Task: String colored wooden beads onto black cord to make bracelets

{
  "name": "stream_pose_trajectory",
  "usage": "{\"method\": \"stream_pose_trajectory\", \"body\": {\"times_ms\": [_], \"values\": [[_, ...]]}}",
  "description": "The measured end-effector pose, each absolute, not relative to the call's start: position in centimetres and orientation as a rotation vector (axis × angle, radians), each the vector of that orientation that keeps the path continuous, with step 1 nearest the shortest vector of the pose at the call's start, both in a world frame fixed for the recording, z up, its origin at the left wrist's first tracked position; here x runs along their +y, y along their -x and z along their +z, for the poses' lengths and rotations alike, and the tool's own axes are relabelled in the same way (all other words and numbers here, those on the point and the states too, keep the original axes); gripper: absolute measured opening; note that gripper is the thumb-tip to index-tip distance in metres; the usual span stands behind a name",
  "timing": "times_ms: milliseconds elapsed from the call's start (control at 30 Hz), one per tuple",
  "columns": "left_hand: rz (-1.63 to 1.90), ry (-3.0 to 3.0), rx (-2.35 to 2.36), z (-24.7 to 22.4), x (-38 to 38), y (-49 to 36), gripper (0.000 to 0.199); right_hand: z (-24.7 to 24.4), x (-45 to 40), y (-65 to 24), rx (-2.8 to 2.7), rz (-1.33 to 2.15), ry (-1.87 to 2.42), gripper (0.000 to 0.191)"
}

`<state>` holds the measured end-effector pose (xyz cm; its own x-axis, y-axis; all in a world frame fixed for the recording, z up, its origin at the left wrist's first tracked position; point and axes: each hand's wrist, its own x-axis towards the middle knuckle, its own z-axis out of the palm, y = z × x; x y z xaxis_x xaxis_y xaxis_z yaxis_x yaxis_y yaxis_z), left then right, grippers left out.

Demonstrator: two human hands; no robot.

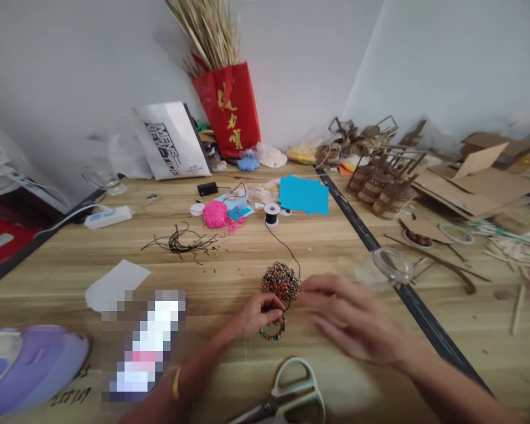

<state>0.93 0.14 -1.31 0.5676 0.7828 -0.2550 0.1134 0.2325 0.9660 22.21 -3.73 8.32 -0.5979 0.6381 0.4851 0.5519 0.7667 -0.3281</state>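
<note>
My left hand (262, 312) is closed in a pinch on a small bracelet (272, 337) of multicoloured beads, whose loop hangs below the fingertips. A short dark cord end rises from the pinch. My right hand (348, 315) is just to the right, smeared by motion, so I cannot tell whether its fingers hold anything. Beyond the left fingertips lies a mound of colourful beads (280, 280). Black cord runs from a white spool (271, 214) down past the right side of the beads. Pale-handled scissors (291, 391) lie nearest me, below both hands.
A blurred-out device (148, 347), white paper (117, 285) and a purple object (35, 365) lie left. Black cord pieces (179, 240), pink yarn (215, 214) and blue sheets (304, 194) are farther back. Clear tape (391, 265), small woven baskets (382, 185) and cardboard (477, 179) stand right.
</note>
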Motion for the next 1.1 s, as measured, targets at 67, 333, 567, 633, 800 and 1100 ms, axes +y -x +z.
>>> {"method": "stream_pose_trajectory", "body": {"times_ms": [67,333,567,633,800,1100], "values": [[0.568,-1.282,0.864,-1.2,0.1,-0.8,0.034,7.6,-2.9,-20.9,-2.511,0.16,0.828,0.031],[0.583,-1.261,0.862,-1.3,0.2,-0.8,0.04,1.4,-1.5,-19.6,-2.6,0.276,0.86,0.021],[0.579,-1.264,0.892,-1.2,0.3,-0.8,0.046,0.7,-1.6,-20.5,-2.534,0.345,0.901,0.017],[0.573,-1.273,0.881,-1.3,0.4,-0.7,0.047,0.3,-1.6,-20.5,-2.507,0.332,0.901,0.019],[0.558,-1.287,0.848,-1.1,0.6,-0.5,0.047,-0.9,-1.4,-20.4,-2.389,0.372,0.926,0.017],[0.56,-1.262,0.863,-1.2,0.6,-0.5,0.044,-1.5,-1.2,-20.4,-2.308,0.454,0.919,0.017]]}}
